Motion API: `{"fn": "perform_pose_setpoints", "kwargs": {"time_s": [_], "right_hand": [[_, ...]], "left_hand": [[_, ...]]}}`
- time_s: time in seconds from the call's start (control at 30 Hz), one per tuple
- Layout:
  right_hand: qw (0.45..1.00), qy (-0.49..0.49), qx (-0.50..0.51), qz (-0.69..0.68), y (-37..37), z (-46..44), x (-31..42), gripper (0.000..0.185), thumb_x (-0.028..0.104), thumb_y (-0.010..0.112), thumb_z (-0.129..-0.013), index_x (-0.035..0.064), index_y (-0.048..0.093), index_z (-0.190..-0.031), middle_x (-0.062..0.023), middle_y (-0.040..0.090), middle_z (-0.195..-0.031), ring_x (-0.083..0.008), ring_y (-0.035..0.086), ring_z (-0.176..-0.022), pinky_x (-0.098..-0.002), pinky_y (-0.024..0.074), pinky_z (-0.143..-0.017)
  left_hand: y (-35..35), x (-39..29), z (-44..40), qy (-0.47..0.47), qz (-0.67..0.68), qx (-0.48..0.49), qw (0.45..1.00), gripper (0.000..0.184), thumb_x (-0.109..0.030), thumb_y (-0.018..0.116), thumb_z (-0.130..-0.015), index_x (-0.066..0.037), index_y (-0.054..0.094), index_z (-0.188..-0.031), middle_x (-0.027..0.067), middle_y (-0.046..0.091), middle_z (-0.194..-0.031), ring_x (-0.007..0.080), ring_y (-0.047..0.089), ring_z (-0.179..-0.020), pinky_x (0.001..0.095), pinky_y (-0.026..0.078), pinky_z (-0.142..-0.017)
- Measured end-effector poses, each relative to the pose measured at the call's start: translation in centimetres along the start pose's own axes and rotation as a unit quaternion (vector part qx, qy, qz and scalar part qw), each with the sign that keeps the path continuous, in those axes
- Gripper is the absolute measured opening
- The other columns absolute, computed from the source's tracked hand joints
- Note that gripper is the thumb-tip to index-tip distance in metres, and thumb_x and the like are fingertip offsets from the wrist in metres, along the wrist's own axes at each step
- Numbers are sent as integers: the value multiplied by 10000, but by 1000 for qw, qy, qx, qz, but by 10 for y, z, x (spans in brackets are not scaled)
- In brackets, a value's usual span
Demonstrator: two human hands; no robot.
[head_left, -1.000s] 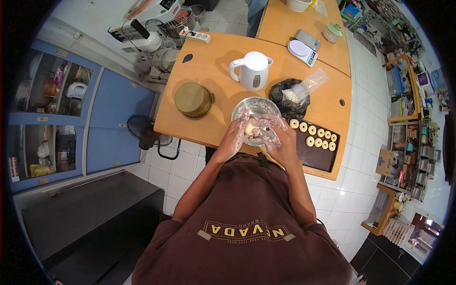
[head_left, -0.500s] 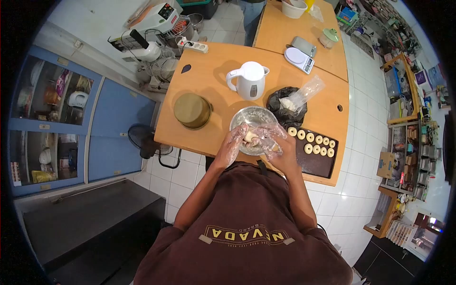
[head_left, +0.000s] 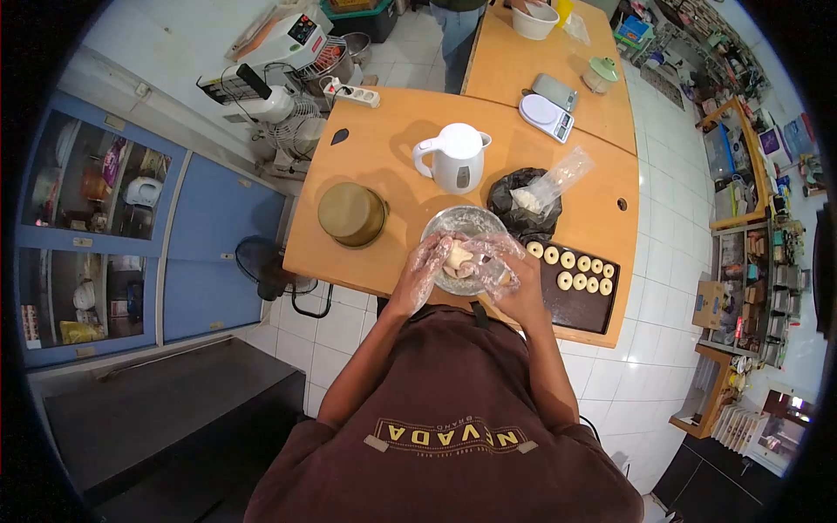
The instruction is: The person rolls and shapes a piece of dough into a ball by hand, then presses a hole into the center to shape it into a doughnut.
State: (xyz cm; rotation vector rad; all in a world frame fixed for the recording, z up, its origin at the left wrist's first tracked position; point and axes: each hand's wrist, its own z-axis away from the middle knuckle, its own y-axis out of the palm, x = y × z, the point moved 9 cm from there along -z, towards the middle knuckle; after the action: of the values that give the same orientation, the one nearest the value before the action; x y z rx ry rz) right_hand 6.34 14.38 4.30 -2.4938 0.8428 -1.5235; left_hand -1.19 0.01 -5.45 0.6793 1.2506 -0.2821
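Over the metal bowl [head_left: 462, 218], which is dusted with flour, both my hands hold a pale piece of dough [head_left: 457, 256]. My left hand [head_left: 424, 272], white with flour, has its fingers around the dough's left side. On the right side, my floury right hand [head_left: 514, 275] holds it with bent fingers. A dark tray [head_left: 580, 307] lies to the right of the bowl, bearing two rows of ring-shaped dough pieces [head_left: 568, 260]. Behind the tray sits a black plastic bag [head_left: 508, 209] with a clear bag [head_left: 558, 179] of white powder on it.
A white kettle [head_left: 458, 161] stands behind the bowl, and a brownish round container [head_left: 347, 214] to its left. Farther back are a kitchen scale [head_left: 546, 115], a power strip [head_left: 353, 93] and a lidded jar [head_left: 600, 74]. Another person [head_left: 456, 44] stands beside the far table.
The view has tilted, so the table things appear lower. My hands still hold the dough over the bowl, with small finger shifts. More of the other person shows at the top.
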Motion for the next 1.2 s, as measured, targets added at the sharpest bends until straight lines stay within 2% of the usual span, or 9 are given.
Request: {"fn": "perform_pose_setpoints", "kwargs": {"time_s": [0.1,0.3,0.5,0.6,0.7,0.9,1.0,1.1,1.2], "right_hand": [[996,81,15,-30,8,1,-17,268,51,822,-828,12,766,-1087,-176,759,-1084,-338,743,-994,-408,570,-888],[993,95,-52,-55,11,3,-15,237,24,810,-827,-6,769,-1058,-189,757,-1069,-322,745,-990,-406,573,-880],[999,41,-30,-13,22,4,0,291,-15,792,-809,5,755,-1097,-199,738,-1118,-393,718,-1040,-452,562,-914],[999,-9,-22,46,20,-3,11,290,-6,823,-793,-17,747,-1073,-175,739,-1133,-343,727,-1004,-404,576,-887],[998,-17,-13,55,14,-6,12,296,0,817,-797,-14,751,-1085,-177,732,-1151,-340,724,-1024,-404,576,-894],[999,-10,-11,29,13,-2,2,350,12,808,-785,9,745,-1130,-183,726,-1112,-385,708,-1042,-446,561,-903],[998,12,-59,11,11,2,-1,294,-7,810,-802,-21,746,-1088,-181,739,-1077,-324,733,-950,-397,576,-858],[998,30,-56,26,19,0,7,275,-3,806,-819,-19,743,-1087,-182,741,-1063,-322,737,-929,-394,575,-845],[998,33,-44,-17,29,1,9,297,23,805,-823,-10,737,-1110,-193,727,-1073,-370,725,-954,-430,576,-829]], "left_hand": [[-6,2,-1,-1,-44,-19,999,437,-314,486,-1126,70,636,-1270,103,676,-1220,153,611,-1136,329,464,-1044],[6,-8,-15,53,-25,30,998,551,-469,354,-1142,-6,604,-1305,81,644,-1229,172,586,-1197,364,454,-1070],[44,-31,-25,-36,358,41,932,683,-517,262,-1131,36,483,-1465,217,539,-1480,288,499,-1404,443,416,-1185],[42,-35,-30,-35,369,24,929,703,-533,283,-1123,17,441,-1531,213,488,-1556,293,482,-1434,358,494,-1103],[45,-37,-28,-61,373,40,925,724,-515,258,-1125,60,375,-1549,236,452,-1574,325,450,-1460,451,399,-1210],[55,-42,-23,-57,334,103,935,682,-496,275,-1132,17,394,-1566,209,460,-1581,292,466,-1446,380,413,-1184],[53,-40,-22,-31,274,92,957,696,-507,268,-1130,22,393,-1565,212,465,-1577,300,462,-1451,400,406,-1190],[43,-47,-27,40,212,68,974,707,-513,260,-1129,31,393,-1561,210,478,-1569,308,470,-1447,417,399,-1199],[38,-46,-28,19,270,74,960,735,-538,266,-1119,38,391,-1559,211,485,-1565,314,480,-1444,424,413,-1193]]}}
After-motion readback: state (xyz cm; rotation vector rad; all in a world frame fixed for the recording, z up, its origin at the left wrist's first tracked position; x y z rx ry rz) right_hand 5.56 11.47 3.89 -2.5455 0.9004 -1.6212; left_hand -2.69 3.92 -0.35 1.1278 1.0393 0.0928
